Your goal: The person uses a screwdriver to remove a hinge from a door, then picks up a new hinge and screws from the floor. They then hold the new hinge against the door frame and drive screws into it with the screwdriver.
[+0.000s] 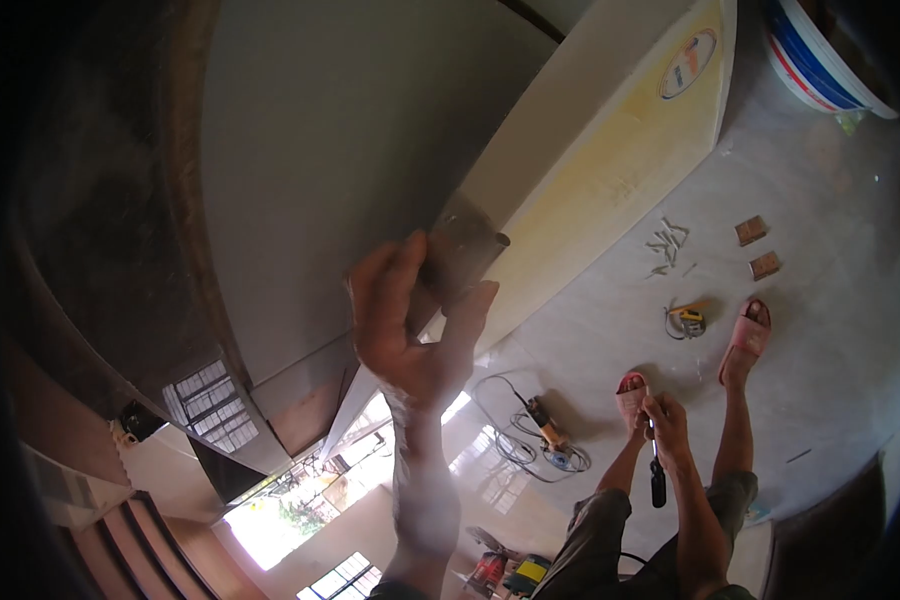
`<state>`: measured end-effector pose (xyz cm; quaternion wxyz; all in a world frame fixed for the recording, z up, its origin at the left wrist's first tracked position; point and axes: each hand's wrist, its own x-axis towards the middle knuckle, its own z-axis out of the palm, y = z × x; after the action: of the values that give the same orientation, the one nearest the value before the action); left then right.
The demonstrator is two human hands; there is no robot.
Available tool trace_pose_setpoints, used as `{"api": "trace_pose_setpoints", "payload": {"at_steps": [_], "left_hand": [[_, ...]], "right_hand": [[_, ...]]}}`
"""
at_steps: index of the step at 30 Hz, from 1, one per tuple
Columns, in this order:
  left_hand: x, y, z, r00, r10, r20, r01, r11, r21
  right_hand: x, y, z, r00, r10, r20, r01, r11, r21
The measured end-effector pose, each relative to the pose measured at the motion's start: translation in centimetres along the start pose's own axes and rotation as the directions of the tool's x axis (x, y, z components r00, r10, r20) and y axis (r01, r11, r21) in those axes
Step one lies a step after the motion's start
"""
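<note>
My left hand (410, 325) is raised and pinches a dark metal hinge (462, 250) between thumb and fingers. The hinge lies at the edge of a large grey panel (340, 150), beside a pale yellow edge face (620, 170) that carries an oval logo. Whether it touches the panel is hard to tell. Lower down, in front of my legs, my right hand (668, 430) is closed round a screwdriver with a black handle (658, 485). Most of its shaft is hidden by the fingers.
On the grey floor lie two brown hinges (765, 265), several screws or plugs (667, 245) and a yellow tape measure (688, 320). An orange power tool (548, 428) with a looped cord sits nearer the window. A white and blue bucket (820, 60) stands at top right.
</note>
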<state>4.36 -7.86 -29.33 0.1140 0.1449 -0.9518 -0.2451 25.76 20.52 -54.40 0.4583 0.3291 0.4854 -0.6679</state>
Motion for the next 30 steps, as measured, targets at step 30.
{"api": "trace_pose_setpoints", "payload": {"at_steps": [30], "left_hand": [[0.2, -2.0, 1.0, 0.986, 0.16, -0.054, -0.152, 0.981, 0.123]], "right_hand": [[-1.1, 0.2, 0.1, 0.977, 0.173, 0.121, -0.162, 0.982, -0.099]]}}
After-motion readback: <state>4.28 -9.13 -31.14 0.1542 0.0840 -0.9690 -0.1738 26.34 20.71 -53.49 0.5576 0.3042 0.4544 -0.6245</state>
